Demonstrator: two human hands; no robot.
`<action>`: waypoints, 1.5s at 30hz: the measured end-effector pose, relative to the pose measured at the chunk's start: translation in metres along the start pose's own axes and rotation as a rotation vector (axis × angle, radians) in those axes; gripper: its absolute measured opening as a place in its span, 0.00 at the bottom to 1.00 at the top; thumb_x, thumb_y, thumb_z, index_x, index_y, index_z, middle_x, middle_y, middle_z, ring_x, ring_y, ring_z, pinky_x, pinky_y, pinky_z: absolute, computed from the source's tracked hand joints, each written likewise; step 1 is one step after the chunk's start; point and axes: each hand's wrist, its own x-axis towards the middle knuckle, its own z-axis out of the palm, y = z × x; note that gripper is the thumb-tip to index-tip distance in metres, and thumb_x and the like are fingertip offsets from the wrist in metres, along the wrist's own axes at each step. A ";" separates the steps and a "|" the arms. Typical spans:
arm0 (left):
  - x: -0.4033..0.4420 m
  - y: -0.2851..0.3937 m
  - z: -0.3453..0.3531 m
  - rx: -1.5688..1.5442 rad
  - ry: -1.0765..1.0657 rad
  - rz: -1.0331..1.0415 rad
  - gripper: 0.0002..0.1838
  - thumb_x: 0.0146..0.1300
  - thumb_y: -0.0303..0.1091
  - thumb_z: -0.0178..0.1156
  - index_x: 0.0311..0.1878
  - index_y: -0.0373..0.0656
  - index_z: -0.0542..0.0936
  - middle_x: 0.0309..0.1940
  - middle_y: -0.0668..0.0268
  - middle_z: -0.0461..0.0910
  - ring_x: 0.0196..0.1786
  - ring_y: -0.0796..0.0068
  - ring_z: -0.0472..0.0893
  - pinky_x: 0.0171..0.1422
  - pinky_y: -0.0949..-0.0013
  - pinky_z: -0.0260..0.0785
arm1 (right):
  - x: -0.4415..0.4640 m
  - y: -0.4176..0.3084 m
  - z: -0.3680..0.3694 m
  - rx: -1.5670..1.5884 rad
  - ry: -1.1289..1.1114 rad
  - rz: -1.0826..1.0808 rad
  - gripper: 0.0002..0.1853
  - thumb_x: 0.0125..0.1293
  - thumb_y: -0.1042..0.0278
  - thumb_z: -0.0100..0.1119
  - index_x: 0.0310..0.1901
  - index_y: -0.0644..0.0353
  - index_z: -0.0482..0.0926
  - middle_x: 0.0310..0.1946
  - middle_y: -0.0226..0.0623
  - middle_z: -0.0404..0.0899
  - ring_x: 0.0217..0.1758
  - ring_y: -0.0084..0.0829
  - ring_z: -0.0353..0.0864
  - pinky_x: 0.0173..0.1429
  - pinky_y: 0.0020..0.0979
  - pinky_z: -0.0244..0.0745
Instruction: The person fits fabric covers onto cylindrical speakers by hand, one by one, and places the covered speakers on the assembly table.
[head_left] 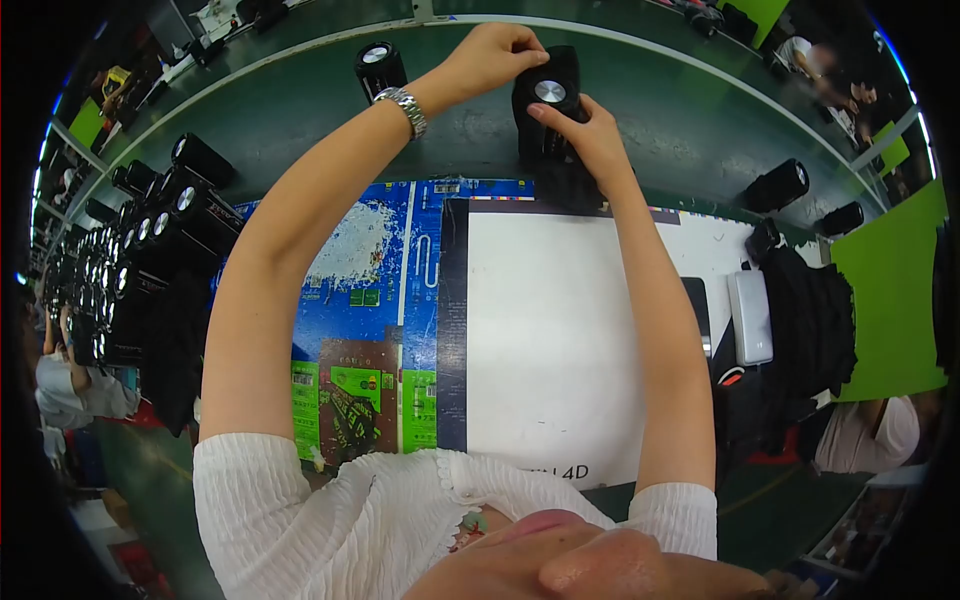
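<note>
Hiding the cylinder (549, 92) partly, black cloth (566, 65) is pinched by the left hand (490, 58), right hand (597, 137) clasping both.

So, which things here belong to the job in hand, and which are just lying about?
Likely the job:
black cylinder in hand
similar cylinders grouped at left

Seemingly lying about:
white oblong object at right
dark flat item beside it

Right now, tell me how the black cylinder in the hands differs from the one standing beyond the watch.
The held cylinder has loose black material around it; the standing cylinder shows none. The left hand pinches that material and the right hand grips the held cylinder, while no hand holds the standing cylinder. Both are black with a silver disc on top.
</note>
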 end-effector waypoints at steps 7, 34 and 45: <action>-0.011 0.050 0.005 0.025 -0.133 0.135 0.11 0.64 0.34 0.59 0.41 0.34 0.81 0.31 0.64 0.82 0.36 0.79 0.80 0.43 0.74 0.71 | 0.015 0.012 -0.007 -0.125 0.180 -0.078 0.29 0.44 0.42 0.73 0.34 0.65 0.82 0.25 0.36 0.82 0.30 0.24 0.81 0.36 0.25 0.74; -0.004 0.035 0.153 -0.888 0.516 -0.285 0.37 0.73 0.59 0.32 0.34 0.37 0.82 0.29 0.63 0.81 0.35 0.71 0.77 0.45 0.69 0.68 | 0.040 0.074 -0.037 0.414 0.663 -0.105 0.15 0.65 0.61 0.58 0.37 0.68 0.84 0.27 0.42 0.83 0.33 0.29 0.81 0.41 0.28 0.73; 0.020 0.029 0.154 -0.904 0.333 -0.459 0.36 0.70 0.61 0.37 0.33 0.36 0.81 0.29 0.58 0.82 0.37 0.65 0.78 0.47 0.66 0.66 | 0.024 0.048 -0.053 0.630 0.465 0.080 0.32 0.60 0.35 0.57 0.37 0.66 0.81 0.30 0.31 0.79 0.32 0.23 0.78 0.39 0.25 0.73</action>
